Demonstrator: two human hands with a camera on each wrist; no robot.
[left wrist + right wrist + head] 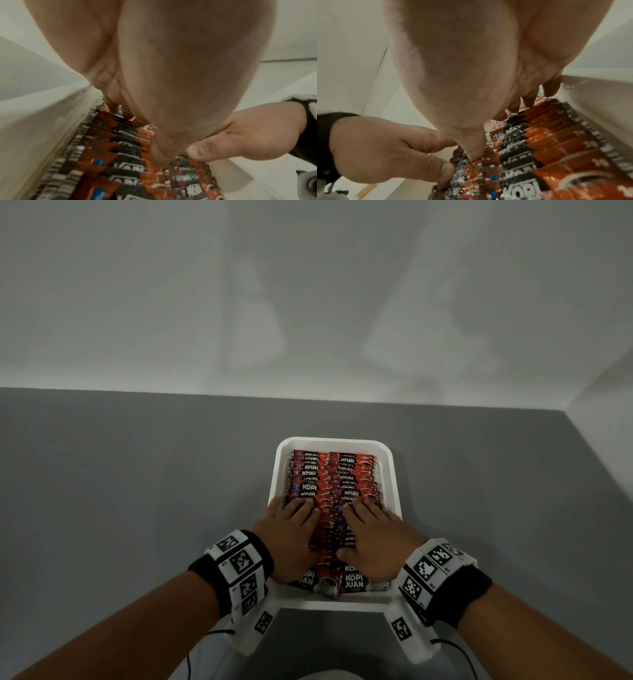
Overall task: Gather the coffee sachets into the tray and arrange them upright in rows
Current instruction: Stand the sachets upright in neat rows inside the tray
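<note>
Nearest the person, the white tray (397,474) is sitting on the grey table (137,491) with its near rim between the two wrists, and at that near end a few coffee sachets (337,474) are leaning back so that their faces are showing. That slack end is probably why both hands are working there.

The left hand (291,537) is lying palm down on the left row, fingers straight and spread, gripping nothing. The right hand (373,537) is doing the same on the right row, just beside it, with the thumbs nearly meeting over the seam between the rows. The left wrist view is showing the fingertips (158,161) resting on the sachet tops, not curling round any of them. The flat press looks meant to level the packets and hold them standing while they are being squared up.

Beyond the fingers, the sachets are standing on edge in two packed rows running to the far wall of the tray. They are filling it from side to side, so the tray walls are helping to keep them up.

No loose sachet is showing on the table, so the gathering seems done and only the tidying of the near end is left.
</note>
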